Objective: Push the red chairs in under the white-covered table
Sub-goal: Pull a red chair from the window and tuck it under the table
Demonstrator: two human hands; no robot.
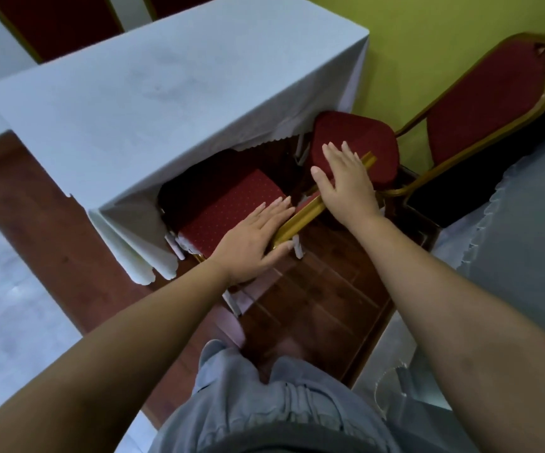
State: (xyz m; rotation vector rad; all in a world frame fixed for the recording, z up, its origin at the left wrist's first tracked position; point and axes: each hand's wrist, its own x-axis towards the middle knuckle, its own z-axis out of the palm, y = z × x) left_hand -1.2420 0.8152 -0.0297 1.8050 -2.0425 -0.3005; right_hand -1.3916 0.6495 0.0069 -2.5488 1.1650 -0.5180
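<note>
A white-covered table (173,103) stands in front of me. A red chair with a dotted seat (232,204) sits partly under its near edge, its gold backrest rail (300,217) running diagonally below me. My left hand (251,240) lies flat on the rail's left end with fingers stretched over the seat and thumb along the rail. My right hand (346,181) presses flat on the rail's right part, fingers apart. A second red chair (480,106) stands to the right at the table's corner, its seat (362,138) outside the cloth.
More red chair backs (52,24) show behind the table's far side. Another white-covered table (526,243) is close on my right. A yellow-green wall (428,44) is beyond. The floor is red-brown wood (313,305) with pale tiles (9,305) on the left.
</note>
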